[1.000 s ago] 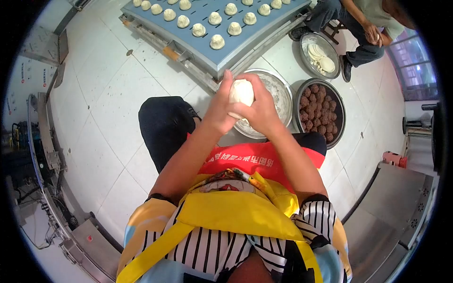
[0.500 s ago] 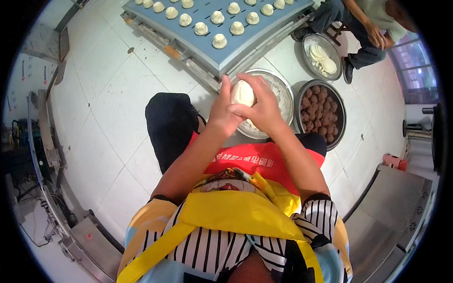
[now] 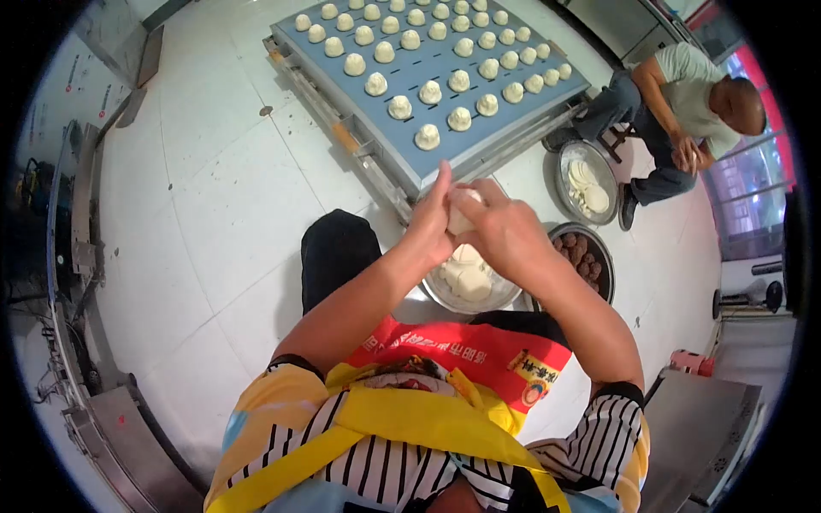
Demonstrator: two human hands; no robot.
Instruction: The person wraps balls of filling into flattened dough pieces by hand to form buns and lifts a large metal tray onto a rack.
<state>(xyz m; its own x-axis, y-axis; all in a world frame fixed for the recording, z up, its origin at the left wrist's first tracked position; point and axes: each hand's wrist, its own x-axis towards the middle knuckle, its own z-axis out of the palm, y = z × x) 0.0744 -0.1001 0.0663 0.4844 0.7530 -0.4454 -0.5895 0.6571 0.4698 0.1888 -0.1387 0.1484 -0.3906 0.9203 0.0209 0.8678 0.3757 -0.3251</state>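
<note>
A pale dough ball (image 3: 462,212) is held between my two hands, partly hidden by fingers. My left hand (image 3: 433,224) cups it from the left with the thumb pointing up. From the right, my right hand (image 3: 505,227) wraps its fingers over the top. Below them, a metal bowl (image 3: 434,295) holds flat pieces of dough. A dark-rimmed bowl of brown filling balls (image 3: 581,256) stands to the right, partly covered by my right forearm. Beyond my hands, a blue tray (image 3: 389,130) carries several rows of shaped dough pieces (image 3: 427,137).
Another person (image 3: 684,128) sits at the upper right, hands together. Near their feet is a second bowl (image 3: 562,175) with dough rounds. A metal frame (image 3: 342,137) edges the tray. Steel equipment stands at both sides, with a red object (image 3: 691,362) at the right.
The view has tilted up, so more of the tray and the seated person shows. My right hand has turned further over the dough ball, covering more of it.
</note>
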